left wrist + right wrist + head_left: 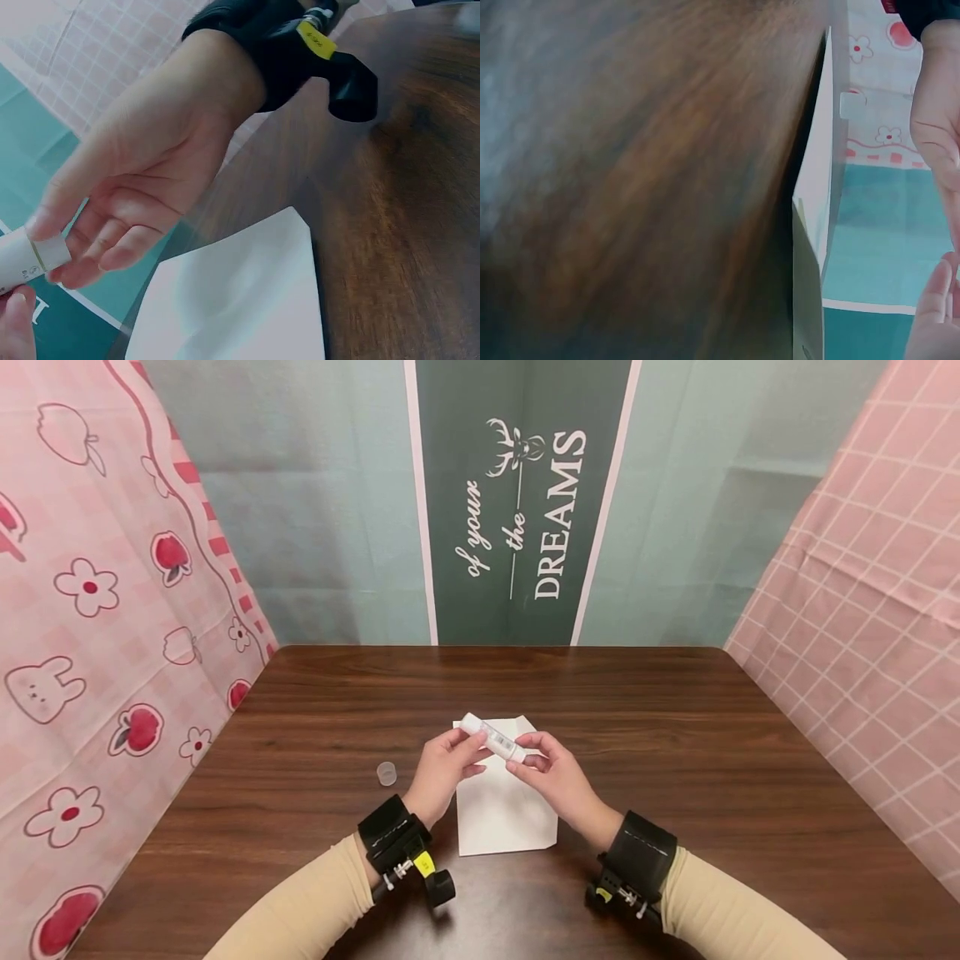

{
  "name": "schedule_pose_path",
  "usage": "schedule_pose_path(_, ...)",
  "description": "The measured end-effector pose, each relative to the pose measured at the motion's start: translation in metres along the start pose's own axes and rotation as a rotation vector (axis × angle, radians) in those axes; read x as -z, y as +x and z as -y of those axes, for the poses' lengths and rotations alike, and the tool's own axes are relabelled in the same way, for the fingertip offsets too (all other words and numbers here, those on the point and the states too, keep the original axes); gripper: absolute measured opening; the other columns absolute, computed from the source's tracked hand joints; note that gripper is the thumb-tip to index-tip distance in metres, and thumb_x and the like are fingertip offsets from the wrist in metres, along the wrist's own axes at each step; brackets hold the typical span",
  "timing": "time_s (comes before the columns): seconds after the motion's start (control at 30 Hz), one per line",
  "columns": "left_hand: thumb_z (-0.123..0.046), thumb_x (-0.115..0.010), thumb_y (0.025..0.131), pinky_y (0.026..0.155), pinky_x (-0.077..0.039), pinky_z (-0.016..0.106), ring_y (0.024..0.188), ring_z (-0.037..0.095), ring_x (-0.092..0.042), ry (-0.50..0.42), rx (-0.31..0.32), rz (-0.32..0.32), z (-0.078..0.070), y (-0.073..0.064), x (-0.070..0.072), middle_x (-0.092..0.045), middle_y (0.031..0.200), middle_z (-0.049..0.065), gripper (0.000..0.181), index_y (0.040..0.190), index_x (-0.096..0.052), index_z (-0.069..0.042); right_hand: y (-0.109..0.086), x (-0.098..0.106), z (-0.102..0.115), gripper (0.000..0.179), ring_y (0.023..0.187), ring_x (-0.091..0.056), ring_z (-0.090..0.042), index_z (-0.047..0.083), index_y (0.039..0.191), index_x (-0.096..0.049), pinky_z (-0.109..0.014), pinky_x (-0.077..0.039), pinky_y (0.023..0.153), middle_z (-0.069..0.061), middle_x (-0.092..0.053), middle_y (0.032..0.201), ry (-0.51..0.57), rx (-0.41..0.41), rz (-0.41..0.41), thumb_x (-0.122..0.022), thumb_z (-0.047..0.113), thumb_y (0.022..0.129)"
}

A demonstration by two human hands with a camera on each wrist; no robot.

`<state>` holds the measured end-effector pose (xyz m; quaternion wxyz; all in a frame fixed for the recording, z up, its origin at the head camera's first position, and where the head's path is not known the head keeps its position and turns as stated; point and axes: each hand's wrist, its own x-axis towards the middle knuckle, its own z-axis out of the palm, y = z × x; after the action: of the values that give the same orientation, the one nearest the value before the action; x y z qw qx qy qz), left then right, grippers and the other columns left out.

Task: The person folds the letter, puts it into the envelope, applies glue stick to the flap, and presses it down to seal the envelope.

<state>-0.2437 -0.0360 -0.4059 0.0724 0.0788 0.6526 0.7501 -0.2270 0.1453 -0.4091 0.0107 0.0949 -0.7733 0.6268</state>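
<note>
Over a white envelope [504,814], both hands hold a slim white glue stick [497,740] with a printed label, tilted down to the right. My left hand [441,770] pinches it near its upper left end. The thumb and fingers of my right hand [561,783] grip the white base at its lower right end. In the left wrist view, the right hand [157,142] has its thumb on the glue stick's base [51,251]. The right wrist view shows only parts of both hands, and the glue stick is hidden there.
A small translucent cap [386,773] stands on the brown wooden table [337,710], left of the left hand. The envelope lies flat, its flap edge towards the far side. Patterned curtains [90,585] hang around the table's sides and back.
</note>
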Motion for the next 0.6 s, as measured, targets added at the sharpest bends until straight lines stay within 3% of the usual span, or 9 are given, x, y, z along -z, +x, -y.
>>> schedule_pose_path(0.27, -0.029, -0.061, 0.091, 0.084, -0.049, 0.032, 0.104, 0.023, -0.062, -0.023, 0.004, -0.008, -0.0019, -0.0002, 0.0017, -0.062, 0.117, 0.015, 0.044, 0.122, -0.057, 0.001, 0.0011, 0.0017, 0.0020, 0.029, 0.084, -0.065, -0.023, -0.002, 0.105, -0.062, -0.025, -0.052, 0.073, -0.014, -0.066, 0.092, -0.044, 0.009, -0.058, -0.073, 0.007, 0.080)
schedule_pose_path(0.6, -0.029, -0.062, 0.090, 0.082, -0.050, 0.033, 0.102, 0.023, -0.063, 0.000, -0.042, 0.025, -0.0034, -0.0016, 0.0038, -0.064, 0.112, 0.016, 0.044, 0.120, -0.058, 0.002, 0.0003, 0.0083, 0.0002, 0.038, 0.087, -0.066, -0.020, -0.008, 0.117, -0.057, -0.030, -0.052, 0.077, -0.018, -0.067, 0.098, 0.139, -0.091, 0.128, -0.058, 0.021, 0.093)
